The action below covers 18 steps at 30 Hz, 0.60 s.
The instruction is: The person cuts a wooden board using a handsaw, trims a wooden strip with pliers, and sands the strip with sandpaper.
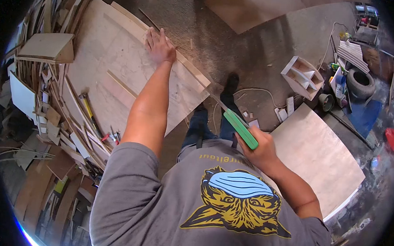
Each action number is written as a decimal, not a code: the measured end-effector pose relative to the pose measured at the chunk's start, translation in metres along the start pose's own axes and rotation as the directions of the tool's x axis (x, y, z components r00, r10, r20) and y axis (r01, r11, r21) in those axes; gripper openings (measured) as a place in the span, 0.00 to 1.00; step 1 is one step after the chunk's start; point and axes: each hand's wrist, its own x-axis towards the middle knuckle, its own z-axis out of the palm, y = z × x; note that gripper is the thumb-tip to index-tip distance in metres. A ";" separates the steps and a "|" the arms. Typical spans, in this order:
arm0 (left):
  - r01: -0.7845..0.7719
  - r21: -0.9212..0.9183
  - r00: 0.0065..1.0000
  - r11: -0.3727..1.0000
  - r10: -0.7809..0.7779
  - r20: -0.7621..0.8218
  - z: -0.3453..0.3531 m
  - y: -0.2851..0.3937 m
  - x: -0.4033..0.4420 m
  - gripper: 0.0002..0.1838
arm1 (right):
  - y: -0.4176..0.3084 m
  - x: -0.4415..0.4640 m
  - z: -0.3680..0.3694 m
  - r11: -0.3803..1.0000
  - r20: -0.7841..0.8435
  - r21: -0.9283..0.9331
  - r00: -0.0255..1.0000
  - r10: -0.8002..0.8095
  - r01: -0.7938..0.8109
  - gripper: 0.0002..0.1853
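Handsaw [237, 123] with a green handle sits in front of the person's lower body, just off the near corner of the work surface [88, 43]. Its narrow grey blade points toward the end of a pale wooden strip [191, 71]; whether the blade touches the wood is too small to tell. The right hand [258, 147] is wrapped around the rear of the green handle, fingers curled. The left hand [160, 49] lies palm down across the strip, fingers extended and slightly spread, near a thin dark rod [148, 19] by the edge.

The strip runs along the far edge of the surface, a broad, dusty sheet of wood. A shorter, thinner slat [122, 83] lies on it, nearer the left forearm. Left of that, a hammer [90, 111] with a yellow-and-black handle rests beside a heap of offcuts [56, 117].

Below the hands are a dark shoe [230, 84] and a grey T-shirt [154, 200] with a yellow animal print. To the right, a large pale panel [321, 148] lies on the floor [266, 49], with a divided wooden box [301, 78], a white cable [268, 93], a tyre [361, 84] and a blue sheet [368, 116] beyond it.
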 end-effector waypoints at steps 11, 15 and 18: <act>0.015 0.005 0.998 1.000 -0.015 0.058 0.000 0.000 -0.005 0.27 | 0.022 0.046 0.062 0.999 -0.076 0.032 0.997 -0.023 0.025 0.14; 0.030 -0.016 0.999 0.999 -0.029 0.039 0.003 -0.001 0.000 0.27 | 0.009 -0.002 0.018 0.998 -0.054 0.015 0.997 -0.053 0.054 0.14; 0.040 -0.030 0.999 0.999 -0.038 0.036 0.003 0.000 0.000 0.27 | 0.004 -0.015 0.000 0.998 -0.047 0.025 0.998 -0.052 0.053 0.14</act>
